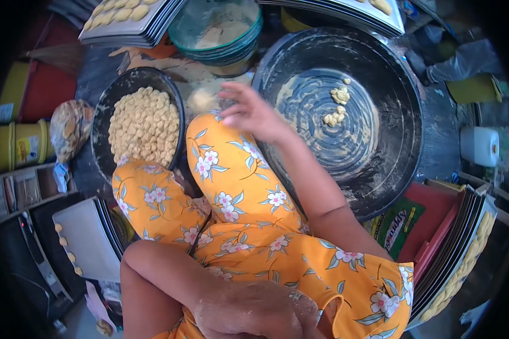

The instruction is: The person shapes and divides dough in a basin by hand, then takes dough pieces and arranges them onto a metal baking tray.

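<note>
My right hand [253, 113] is over my right knee with its fingers spread, holding nothing. Just beyond its fingertips, a pale blurred lump of dough [202, 100] appears apart from the hand. To the left, a black basin [98, 141] holds many small dough balls [144, 127]. On the right, a larger black tub [398, 141] has a few dough lumps [339, 95] on its floury bottom. My left hand [254, 311], dusted with flour, lies low over my lap. Its fingers curl down and are partly cut off by the lower edge; whatever they grip is hidden.
Stacked teal bowls [215, 52] with flour inside stand at the back. Stacked trays of flattened dough [133, 28] lie back left, with more trays [458, 254] at the right and trays [90, 226] at the left. A white jerrycan [479, 147] stands far right, yellow buckets [25, 147] far left.
</note>
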Demonstrator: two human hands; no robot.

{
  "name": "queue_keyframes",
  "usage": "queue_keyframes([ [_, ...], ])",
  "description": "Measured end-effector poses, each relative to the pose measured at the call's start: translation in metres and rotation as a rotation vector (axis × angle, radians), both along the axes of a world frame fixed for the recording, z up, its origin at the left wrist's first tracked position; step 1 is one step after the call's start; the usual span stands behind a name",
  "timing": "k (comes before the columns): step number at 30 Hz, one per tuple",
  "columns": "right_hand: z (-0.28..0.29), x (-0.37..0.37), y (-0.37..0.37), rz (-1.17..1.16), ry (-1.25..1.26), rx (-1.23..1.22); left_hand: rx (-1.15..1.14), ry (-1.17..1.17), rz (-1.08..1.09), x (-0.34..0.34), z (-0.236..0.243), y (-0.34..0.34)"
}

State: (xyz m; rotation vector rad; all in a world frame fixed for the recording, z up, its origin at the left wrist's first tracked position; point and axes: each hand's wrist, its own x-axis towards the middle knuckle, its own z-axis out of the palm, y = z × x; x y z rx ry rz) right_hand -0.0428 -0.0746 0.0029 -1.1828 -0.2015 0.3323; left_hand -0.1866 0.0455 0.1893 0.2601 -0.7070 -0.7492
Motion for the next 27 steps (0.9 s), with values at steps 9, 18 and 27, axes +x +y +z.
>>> queue_keyframes([
  [9,-0.169,-0.031,-0.11,-0.445,0.292,-0.634,0.313,0.17,0.271,0.004,0.023,-0.027],
  [18,-0.36,-0.11,-0.102,-0.251,0.683,-1.266,0.192,-0.021,-0.214,0.029,-0.016,-0.039],
  [27,-0.374,0.009,-0.094,-0.392,0.227,-1.359,0.026,-0.093,0.009,0.039,-0.023,-0.045],
])
